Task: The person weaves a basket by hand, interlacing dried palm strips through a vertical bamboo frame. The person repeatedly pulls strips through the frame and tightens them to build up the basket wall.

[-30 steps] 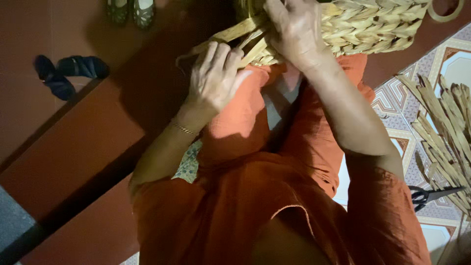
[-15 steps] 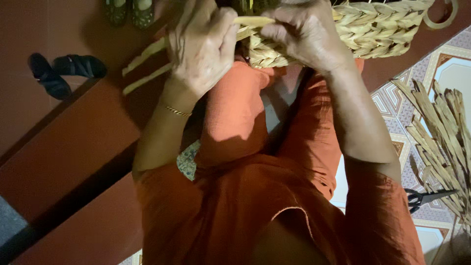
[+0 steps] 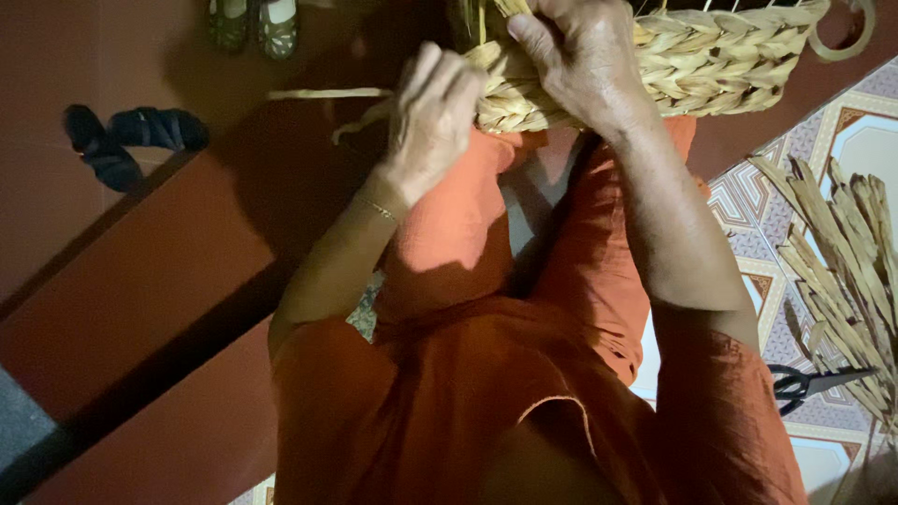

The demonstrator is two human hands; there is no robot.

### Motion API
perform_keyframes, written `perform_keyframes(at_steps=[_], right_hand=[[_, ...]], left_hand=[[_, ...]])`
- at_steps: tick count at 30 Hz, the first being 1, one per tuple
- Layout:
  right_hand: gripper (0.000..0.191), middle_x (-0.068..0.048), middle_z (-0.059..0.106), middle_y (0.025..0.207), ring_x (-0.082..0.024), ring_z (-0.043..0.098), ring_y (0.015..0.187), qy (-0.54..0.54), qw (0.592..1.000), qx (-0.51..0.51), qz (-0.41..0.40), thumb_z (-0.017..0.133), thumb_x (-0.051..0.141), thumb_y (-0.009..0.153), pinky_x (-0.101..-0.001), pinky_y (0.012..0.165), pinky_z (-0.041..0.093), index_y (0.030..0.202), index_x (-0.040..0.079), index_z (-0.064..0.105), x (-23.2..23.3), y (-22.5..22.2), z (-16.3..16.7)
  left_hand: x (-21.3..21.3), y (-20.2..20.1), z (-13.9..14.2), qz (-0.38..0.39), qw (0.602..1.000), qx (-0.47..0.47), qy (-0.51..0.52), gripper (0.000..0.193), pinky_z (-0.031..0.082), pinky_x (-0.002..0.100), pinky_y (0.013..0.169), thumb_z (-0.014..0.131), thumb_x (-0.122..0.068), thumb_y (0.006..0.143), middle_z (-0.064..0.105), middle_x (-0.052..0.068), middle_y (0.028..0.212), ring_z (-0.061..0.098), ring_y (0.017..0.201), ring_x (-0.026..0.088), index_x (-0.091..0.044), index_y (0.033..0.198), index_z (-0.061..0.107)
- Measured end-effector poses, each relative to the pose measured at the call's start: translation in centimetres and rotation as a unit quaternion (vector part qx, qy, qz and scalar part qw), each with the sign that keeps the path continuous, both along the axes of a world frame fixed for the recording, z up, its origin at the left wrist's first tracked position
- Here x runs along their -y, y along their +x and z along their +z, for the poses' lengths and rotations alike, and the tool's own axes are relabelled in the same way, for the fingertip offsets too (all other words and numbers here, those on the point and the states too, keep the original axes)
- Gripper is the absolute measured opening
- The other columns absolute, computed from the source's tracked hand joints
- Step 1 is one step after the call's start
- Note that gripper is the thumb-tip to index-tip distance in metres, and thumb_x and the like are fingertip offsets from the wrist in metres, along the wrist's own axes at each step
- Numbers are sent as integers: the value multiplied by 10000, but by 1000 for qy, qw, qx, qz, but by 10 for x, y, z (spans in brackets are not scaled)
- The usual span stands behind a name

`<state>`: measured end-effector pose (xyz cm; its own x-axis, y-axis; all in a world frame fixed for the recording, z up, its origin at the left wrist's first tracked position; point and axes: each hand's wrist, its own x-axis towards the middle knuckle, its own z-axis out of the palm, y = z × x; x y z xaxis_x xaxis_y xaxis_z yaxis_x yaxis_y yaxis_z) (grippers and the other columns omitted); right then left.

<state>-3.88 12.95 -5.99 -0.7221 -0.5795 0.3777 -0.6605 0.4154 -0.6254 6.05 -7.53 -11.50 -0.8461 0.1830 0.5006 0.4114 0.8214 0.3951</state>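
Lowered since before, both hands (image 3: 505,84) pinch flat straw strands (image 3: 327,93) against the braided basket (image 3: 711,56).

A home floor used for handwork is shown. Patterned tiles (image 3: 847,140), sandals (image 3: 131,140) and dried reed strips (image 3: 842,271) are seen.

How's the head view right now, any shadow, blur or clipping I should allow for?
Head view: warm light on the right hand and woven basket; the left hand is slightly motion-soft. Deep shadow falls across the red floor at left. The basket's top is cut by the frame edge.
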Motion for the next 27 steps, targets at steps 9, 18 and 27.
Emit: perform_keyframes(at_steps=[9, 18, 27], right_hand=[[149, -143, 706, 844, -301, 689, 709, -106, 981, -122, -106, 817, 16, 949, -386, 638, 534, 995, 3, 676, 27, 7, -18], [208, -111, 741, 1091, -309, 690, 999, 34, 989, -144, 23, 748, -29, 907, -412, 870, 543, 1089, 65, 784, 23, 11, -4], [174, -84, 729, 1113, -184, 654, 1036, -138, 983, 120, -25, 657, 27, 1032, -343, 922, 537, 1166, 60, 764, -2, 6, -26]], left_hand=[[27, -52, -16, -69, 854, 182, 483, 151, 531, 291, 721, 625, -131, 1081, 702, -10, 939, 621, 800, 102, -25, 1154, 704], [26, -73, -50, -200, 695, 273, 634, 240, 452, 248, 745, 558, -207, 1144, 641, -46, 924, 558, 785, 76, -35, 1205, 714], [9, -50, -40, -149, 526, 212, 810, 186, 465, 287, 805, 605, -147, 1005, 686, 56, 1038, 619, 874, 148, -27, 1137, 656]])
